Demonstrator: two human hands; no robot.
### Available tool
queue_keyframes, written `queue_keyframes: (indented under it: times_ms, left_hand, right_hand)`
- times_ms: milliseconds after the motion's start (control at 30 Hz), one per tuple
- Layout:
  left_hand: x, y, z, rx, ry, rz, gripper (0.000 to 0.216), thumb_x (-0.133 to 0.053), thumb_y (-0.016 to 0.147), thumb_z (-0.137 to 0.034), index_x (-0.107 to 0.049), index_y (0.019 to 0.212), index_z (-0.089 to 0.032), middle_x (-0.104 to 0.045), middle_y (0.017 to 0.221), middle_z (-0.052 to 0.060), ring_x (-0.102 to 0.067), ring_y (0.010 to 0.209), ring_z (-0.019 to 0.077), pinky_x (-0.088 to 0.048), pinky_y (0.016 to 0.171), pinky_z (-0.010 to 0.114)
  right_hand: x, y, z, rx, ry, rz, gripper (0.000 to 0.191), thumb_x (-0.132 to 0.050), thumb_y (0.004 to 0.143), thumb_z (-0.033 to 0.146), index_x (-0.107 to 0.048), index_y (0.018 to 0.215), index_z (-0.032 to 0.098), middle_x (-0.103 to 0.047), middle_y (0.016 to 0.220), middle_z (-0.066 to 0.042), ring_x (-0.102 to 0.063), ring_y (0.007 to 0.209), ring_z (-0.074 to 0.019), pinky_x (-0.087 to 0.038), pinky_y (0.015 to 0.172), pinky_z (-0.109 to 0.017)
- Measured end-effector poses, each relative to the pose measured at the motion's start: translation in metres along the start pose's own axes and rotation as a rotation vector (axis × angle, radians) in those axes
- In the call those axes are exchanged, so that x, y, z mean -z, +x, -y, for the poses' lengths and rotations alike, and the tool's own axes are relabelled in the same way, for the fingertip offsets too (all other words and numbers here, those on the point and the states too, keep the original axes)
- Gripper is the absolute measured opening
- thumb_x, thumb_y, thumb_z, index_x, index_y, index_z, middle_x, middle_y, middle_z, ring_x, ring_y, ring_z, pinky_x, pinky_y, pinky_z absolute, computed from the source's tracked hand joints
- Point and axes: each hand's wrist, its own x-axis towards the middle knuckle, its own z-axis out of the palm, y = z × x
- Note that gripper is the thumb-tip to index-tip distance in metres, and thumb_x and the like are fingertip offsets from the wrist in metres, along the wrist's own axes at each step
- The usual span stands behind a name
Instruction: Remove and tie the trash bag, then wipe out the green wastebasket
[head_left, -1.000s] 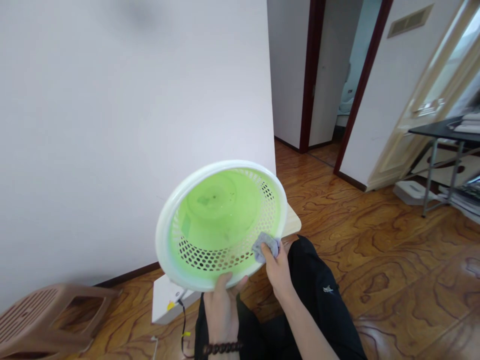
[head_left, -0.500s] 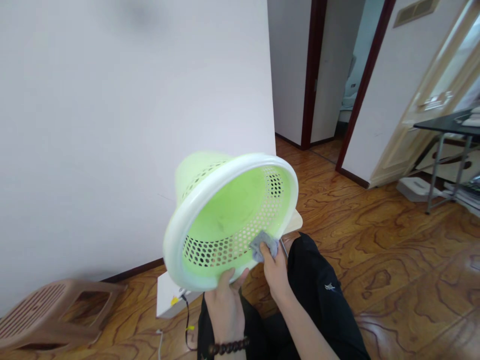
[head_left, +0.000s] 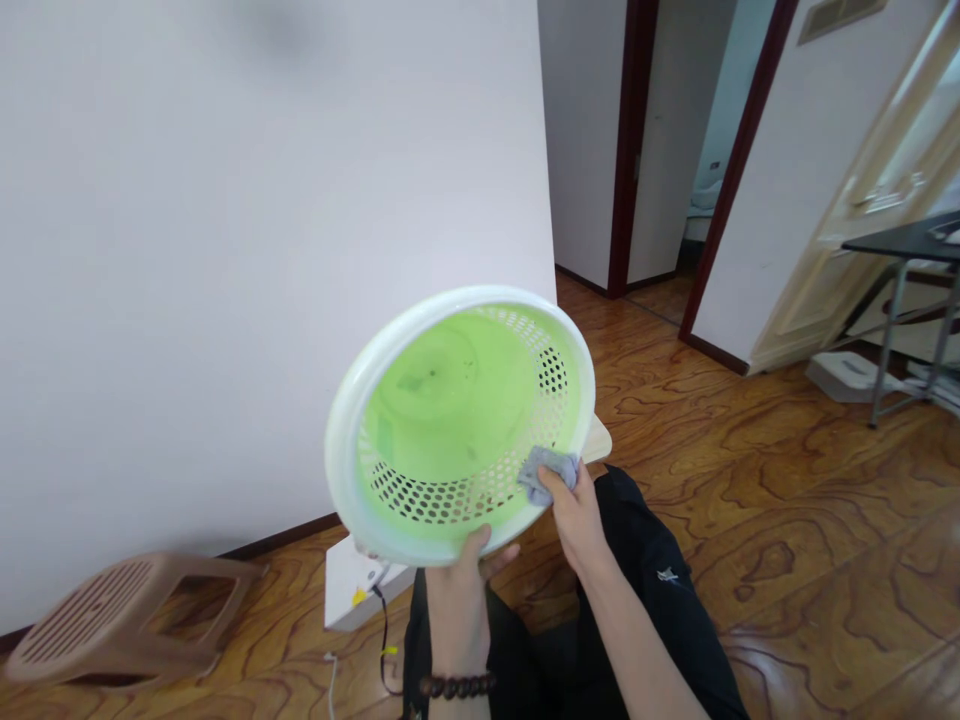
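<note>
Left hand (head_left: 457,590) at green basket's (head_left: 442,400) near rim, forearm upright below it; thumb over rim, one finger spread beside, rest hidden. Right hand (head_left: 577,515) at basket's lower right, forearm slanting up-left, digits pinching grey cloth (head_left: 534,472) against rim. Basket tilted, mouth facing camera, beyond both hands' fingers.

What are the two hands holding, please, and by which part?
The left hand holds the basket by its near rim; the right hand holds a cloth by its near side, against the basket.
</note>
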Motion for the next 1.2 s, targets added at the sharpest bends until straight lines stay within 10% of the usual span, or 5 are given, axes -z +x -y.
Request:
queue_keyframes:
  times_ms: [200, 433, 700, 933, 1200]
  left_hand:
    - [0.01, 0.002, -0.007, 0.04, 0.092, -0.046, 0.051, -0.066, 0.064, -0.009, -0.055, 0.113, -0.018, -0.061, 0.108, 0.009, -0.063, 0.086, 0.0199, -0.057, 0.054, 0.026]
    - [0.0, -0.003, 0.002, -0.01, -0.095, 0.001, 0.049, -0.064, 0.068, -0.011, -0.056, 0.114, -0.026, -0.06, 0.113, 0.005, -0.058, 0.102, 0.0229, -0.058, 0.069, 0.035]
    - [0.002, -0.006, 0.002, -0.075, -0.086, -0.005, 0.045, -0.066, 0.069, -0.014, -0.058, 0.112, -0.024, -0.061, 0.11, 0.005, -0.058, 0.102, 0.0228, -0.059, 0.069, 0.034]
    - [-0.005, -0.011, 0.003, -0.073, -0.119, -0.032, 0.048, -0.066, 0.068, -0.011, -0.057, 0.113, -0.026, -0.059, 0.114, 0.005, -0.056, 0.104, 0.0237, -0.059, 0.067, 0.033]
    - [-0.007, -0.01, 0.004, -0.078, -0.127, -0.033, 0.045, -0.065, 0.07, -0.013, -0.058, 0.113, -0.027, -0.058, 0.116, 0.004, -0.056, 0.105, 0.0228, -0.059, 0.064, 0.03]
  right_hand:
    - [0.016, 0.022, 0.021, 0.074, -0.119, 0.013, 0.039, -0.067, 0.066, 0.031, -0.059, 0.102, 0.017, -0.067, 0.094, -0.006, -0.062, 0.088, -0.0217, -0.048, 0.085, -0.04]
    - [-0.012, -0.021, -0.017, -0.016, -0.05, -0.023, 0.04, -0.059, 0.075, 0.029, -0.051, 0.113, 0.019, -0.063, 0.105, -0.006, -0.059, 0.098, -0.0202, -0.045, 0.09, -0.038]
    - [-0.003, 0.032, 0.026, 0.232, -0.256, -0.117, 0.038, -0.06, 0.076, 0.037, -0.056, 0.109, 0.019, -0.064, 0.103, -0.006, -0.059, 0.096, -0.0211, -0.044, 0.088, -0.038]
    - [-0.007, -0.015, -0.007, 0.013, -0.161, -0.009, 0.036, -0.06, 0.076, 0.036, -0.057, 0.106, 0.017, -0.065, 0.103, -0.007, -0.06, 0.096, -0.0213, -0.045, 0.087, -0.036]
    - [0.004, 0.015, 0.019, 0.128, -0.272, -0.1, 0.034, -0.063, 0.074, 0.038, -0.059, 0.1, 0.016, -0.066, 0.094, -0.007, -0.061, 0.09, -0.0226, -0.045, 0.084, -0.037]
